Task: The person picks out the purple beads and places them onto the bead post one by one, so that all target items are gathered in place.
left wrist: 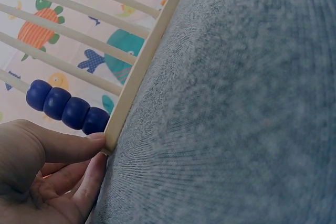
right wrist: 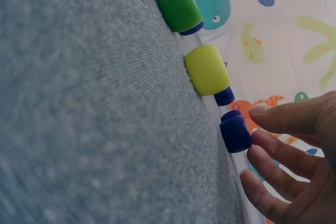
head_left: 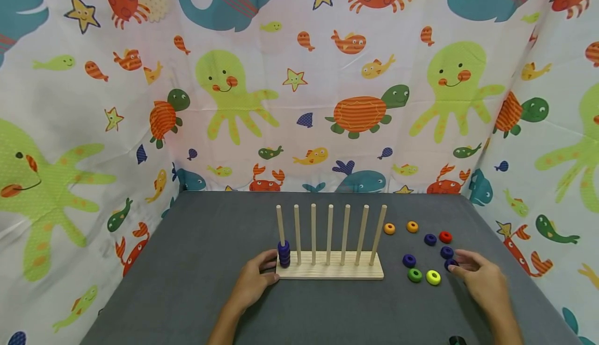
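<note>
A wooden stand (head_left: 329, 272) with several upright pegs sits on the grey table. Its leftmost peg carries a stack of blue beads (left wrist: 68, 108). My left hand (head_left: 255, 277) pinches the left end of the base between thumb and fingers, just beside that stack. To the right of the stand, my right hand (head_left: 484, 277) reaches down at a loose blue bead (right wrist: 235, 132). Its thumb and fingers are spread apart, fingertips right at the bead's near side and not closed round it. A yellow bead (right wrist: 207, 70) and a green bead (right wrist: 179, 9) lie close by.
More loose beads lie right of the stand: a red bead (head_left: 445, 237), two orange ones, with one orange bead (head_left: 412, 227) farther right, and several blue ones. A dark object (head_left: 457, 340) shows at the bottom edge. Printed cloth (head_left: 299, 111) hangs behind and beside the table.
</note>
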### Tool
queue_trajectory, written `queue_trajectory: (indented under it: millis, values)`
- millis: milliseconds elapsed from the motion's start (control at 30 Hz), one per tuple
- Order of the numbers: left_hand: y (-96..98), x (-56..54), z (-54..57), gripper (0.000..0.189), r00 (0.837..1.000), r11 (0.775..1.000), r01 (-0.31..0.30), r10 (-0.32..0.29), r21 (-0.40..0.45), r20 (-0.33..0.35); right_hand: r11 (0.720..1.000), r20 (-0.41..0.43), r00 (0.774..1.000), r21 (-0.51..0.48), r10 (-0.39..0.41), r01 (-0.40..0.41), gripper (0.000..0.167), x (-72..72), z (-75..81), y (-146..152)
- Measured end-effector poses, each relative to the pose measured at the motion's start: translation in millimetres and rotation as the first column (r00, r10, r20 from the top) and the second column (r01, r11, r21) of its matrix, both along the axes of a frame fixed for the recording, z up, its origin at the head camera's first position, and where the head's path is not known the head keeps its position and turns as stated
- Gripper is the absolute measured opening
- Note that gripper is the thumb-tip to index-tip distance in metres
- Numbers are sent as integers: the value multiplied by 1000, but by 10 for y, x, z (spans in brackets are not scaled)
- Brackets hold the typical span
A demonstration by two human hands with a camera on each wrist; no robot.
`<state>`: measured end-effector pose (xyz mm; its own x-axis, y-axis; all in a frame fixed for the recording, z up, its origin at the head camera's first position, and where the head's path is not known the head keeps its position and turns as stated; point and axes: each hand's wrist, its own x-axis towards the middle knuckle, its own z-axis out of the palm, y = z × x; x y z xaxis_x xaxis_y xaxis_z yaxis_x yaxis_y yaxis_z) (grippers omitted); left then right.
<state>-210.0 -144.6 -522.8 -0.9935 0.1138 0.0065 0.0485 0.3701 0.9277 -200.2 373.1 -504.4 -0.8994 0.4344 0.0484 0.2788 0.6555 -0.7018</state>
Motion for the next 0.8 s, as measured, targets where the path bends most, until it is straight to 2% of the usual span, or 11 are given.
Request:
queue_trajectory:
  millis: [400, 800]
  values:
    - [-5, 1, -7, 61, 1000, 1000, 0, -1, -19, -21, 1000, 15, 1000, 14, 21, -21, 47, 14, -25, 12]
    - [-7, -6, -2, 62, 1000, 1000, 5, -5, -1, -4, 998, 35, 998, 26, 52, -53, 48, -18, -72, 24]
